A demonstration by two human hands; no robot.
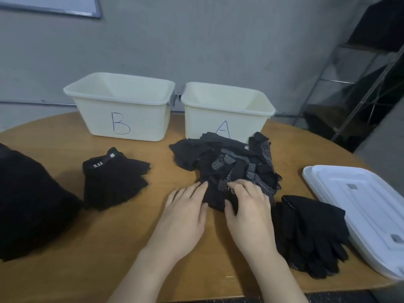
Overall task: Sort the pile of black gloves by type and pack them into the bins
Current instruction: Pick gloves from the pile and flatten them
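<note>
At the far left edge of the round tan wooden surface [87, 248] lies a large dark fabric mass [30, 204], well to the left of both hands. Between it and the hands sits a stack of black fingerless gloves with a "5.11" cuff label [113, 182], lying flat and apart from the fingers. Beyond that stack stands a cream plastic bin marked "B" [122, 110], and just beside it, to the right, a cream plastic bin marked "A" [225, 110]. The left hand [185, 213] rests palm down with its fingers nearly straight and slightly spread; its fingertips touch the near left edge of the loose pile of black gloves with white dot grip [227, 167]. The right hand [247, 206] lies on the near part of the same pile, fingers curled over the fabric and thumb pressed against a fold from below, pinching a glove. The pile extends away from the fingers to the front wall of bin "A". Just right of the right hand lies a stack of black full-finger gloves [310, 232], touching the two stacked white plastic lids [360, 211] at the right edge.
</note>
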